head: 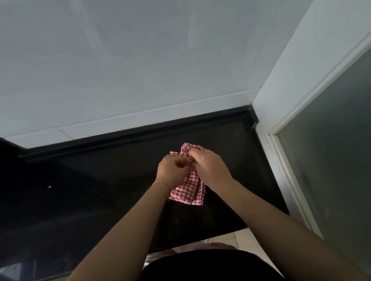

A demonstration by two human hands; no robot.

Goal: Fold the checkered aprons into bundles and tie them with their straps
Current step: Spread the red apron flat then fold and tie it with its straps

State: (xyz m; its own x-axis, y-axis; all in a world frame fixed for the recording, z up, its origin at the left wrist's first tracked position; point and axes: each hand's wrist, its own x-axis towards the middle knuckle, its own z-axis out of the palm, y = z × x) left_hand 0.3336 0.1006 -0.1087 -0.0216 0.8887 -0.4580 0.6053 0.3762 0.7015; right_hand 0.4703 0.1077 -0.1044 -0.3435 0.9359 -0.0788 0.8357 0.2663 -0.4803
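A red-and-white checkered apron (pixel 190 188), folded into a small bundle, is held over the black countertop (pixel 81 202) right of centre. My left hand (pixel 172 169) grips its left side with curled fingers. My right hand (pixel 208 163) pinches the cloth at the top, close against the left hand. Bunched fabric sticks up above both hands, and the bundle's lower end hangs out beneath them. The straps are hidden between the fingers.
A white wall (pixel 143 51) rises behind the counter. On the right stands a white-framed frosted glass door (pixel 348 153). The counter's front edge runs just ahead of my body, with pale floor tiles (pixel 220 239) below it.
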